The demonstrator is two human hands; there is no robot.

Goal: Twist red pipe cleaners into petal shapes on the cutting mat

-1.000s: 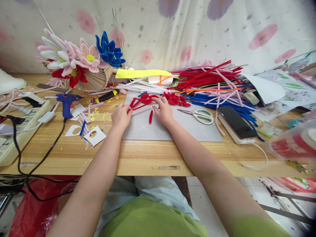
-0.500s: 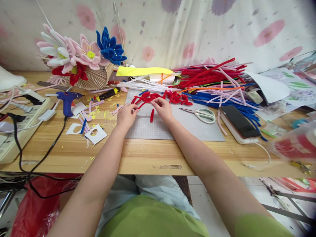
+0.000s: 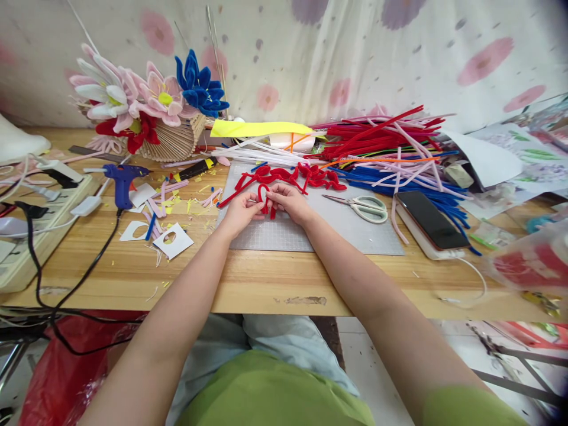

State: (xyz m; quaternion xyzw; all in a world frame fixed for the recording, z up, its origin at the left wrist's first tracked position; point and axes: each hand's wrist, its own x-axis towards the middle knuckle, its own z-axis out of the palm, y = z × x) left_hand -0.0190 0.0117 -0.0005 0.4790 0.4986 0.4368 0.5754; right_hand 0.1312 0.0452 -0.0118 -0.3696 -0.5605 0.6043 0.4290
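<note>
My left hand (image 3: 243, 214) and my right hand (image 3: 288, 202) are close together over the grey cutting mat (image 3: 350, 236). Between them a red pipe cleaner (image 3: 262, 190) is bent into an upright loop, one side pinched by each hand. A short red piece (image 3: 273, 213) shows just below my right fingers; whether it touches them I cannot tell. Behind the hands lie several shaped red pipe-cleaner pieces (image 3: 293, 174). Scissors (image 3: 368, 208) with pale green handles rest on the mat to the right.
A blue glue gun (image 3: 122, 180) with its cord stands left, near white card pieces (image 3: 173, 241) and scraps. Fuzzy flowers (image 3: 164, 97) are at the back left. Bundled pipe cleaners (image 3: 377, 139) lie at the back. A phone (image 3: 430, 219) sits right, beside a plastic cup (image 3: 532, 254).
Both hands have moved nearer to me and closer together. The red pipe cleaner, stretched between them before, is now bent into a loop.
</note>
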